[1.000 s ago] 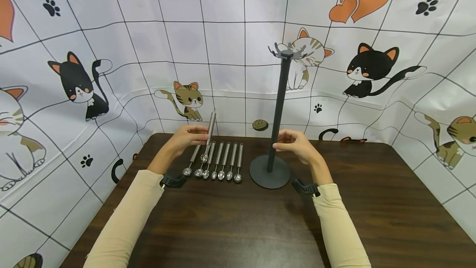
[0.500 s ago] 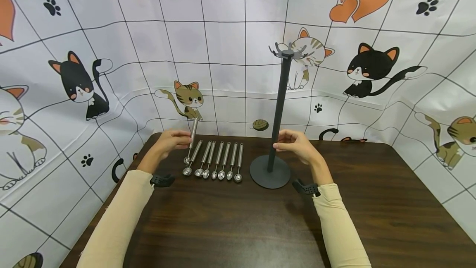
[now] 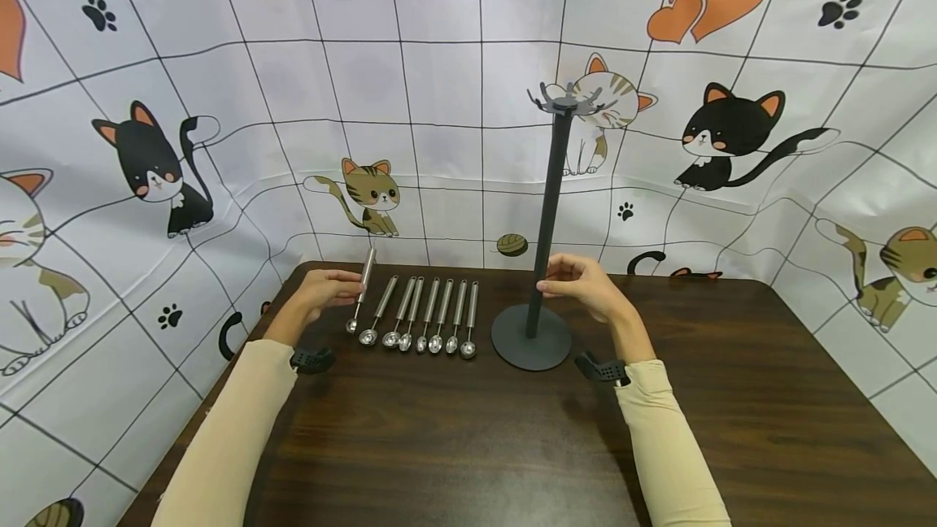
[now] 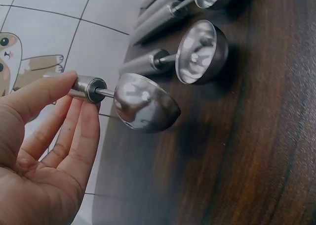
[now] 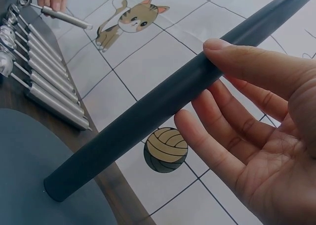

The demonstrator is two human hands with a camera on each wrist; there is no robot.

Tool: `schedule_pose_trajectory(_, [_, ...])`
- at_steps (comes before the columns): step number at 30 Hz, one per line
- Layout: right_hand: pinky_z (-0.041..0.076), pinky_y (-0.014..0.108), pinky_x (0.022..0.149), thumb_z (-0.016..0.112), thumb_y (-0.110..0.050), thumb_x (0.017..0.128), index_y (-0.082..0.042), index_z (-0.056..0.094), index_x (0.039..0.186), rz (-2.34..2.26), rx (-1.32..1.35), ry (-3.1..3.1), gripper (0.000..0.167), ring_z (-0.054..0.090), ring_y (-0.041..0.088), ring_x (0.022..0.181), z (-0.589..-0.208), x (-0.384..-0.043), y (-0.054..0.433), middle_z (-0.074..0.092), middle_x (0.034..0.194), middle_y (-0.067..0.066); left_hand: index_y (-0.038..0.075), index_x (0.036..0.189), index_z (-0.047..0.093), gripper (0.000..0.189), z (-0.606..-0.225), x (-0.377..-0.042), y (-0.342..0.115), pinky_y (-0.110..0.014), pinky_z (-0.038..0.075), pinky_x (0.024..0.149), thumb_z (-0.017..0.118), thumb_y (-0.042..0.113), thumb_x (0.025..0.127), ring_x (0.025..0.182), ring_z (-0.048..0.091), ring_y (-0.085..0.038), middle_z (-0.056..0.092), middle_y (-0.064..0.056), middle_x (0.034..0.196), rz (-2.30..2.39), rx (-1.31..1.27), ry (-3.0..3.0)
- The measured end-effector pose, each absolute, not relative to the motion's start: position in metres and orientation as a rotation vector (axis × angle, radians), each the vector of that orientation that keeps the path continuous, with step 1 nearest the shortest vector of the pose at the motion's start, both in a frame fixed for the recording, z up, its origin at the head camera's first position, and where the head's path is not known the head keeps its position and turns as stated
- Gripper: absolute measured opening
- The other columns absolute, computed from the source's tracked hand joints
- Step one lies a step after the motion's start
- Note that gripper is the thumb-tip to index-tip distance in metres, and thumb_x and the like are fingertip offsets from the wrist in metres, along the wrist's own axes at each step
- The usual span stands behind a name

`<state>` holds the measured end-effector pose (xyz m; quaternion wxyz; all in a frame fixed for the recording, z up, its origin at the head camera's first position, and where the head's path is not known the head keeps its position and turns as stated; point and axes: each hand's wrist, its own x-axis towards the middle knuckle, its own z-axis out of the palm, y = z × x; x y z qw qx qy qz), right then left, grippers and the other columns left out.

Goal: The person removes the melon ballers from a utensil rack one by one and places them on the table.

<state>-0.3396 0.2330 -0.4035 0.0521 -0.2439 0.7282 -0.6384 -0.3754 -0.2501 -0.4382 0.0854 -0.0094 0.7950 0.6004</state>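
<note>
My left hand [image 3: 322, 293] pinches a steel melon baller [image 3: 367, 268] by its handle, between thumb and fingertips. It leans with its round bowl [image 4: 145, 104] down, close over the table, left of a row of several similar steel melon ballers [image 3: 436, 344]. Those lie side by side, handles toward the wall. Some bowls are round, others look oval. Thumb and fingers of my right hand [image 3: 586, 289] pinch the dark grey pole of an upright stand [image 3: 554, 193] above its round base [image 3: 512, 340]. A ring of small hooks [image 3: 564, 104] tops the stand, with nothing hanging on it.
The dark brown wooden table [image 3: 454, 437] runs back to a white grid-lined cloth [image 3: 454, 80] with printed cats. The stand's base is just right of the row. A black band [image 3: 313, 360] is worn on the left wrist, another [image 3: 602, 368] on the right.
My left hand has carried the melon baller left and lower, from over the row to beyond its left end. The right hand and the stand have stayed in place.
</note>
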Motion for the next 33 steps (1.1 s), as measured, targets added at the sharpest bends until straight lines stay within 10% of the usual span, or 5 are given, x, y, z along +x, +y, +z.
schedule_pose_trajectory(33, [0.066,0.029,0.081,0.075,0.003,0.088,0.006,0.062,0.113,-1.953,-0.712,2.207,0.028,0.069,0.013,0.085,-0.403,-0.339,0.232,0.069,0.092,0.003,-0.019,0.125,0.061,0.043,-0.457,-0.377,-0.239,-0.02,0.065,0.071,0.075,-0.003,0.088,0.068,0.068,-0.004,0.074,0.006,0.077,1.782,-0.264,2.33])
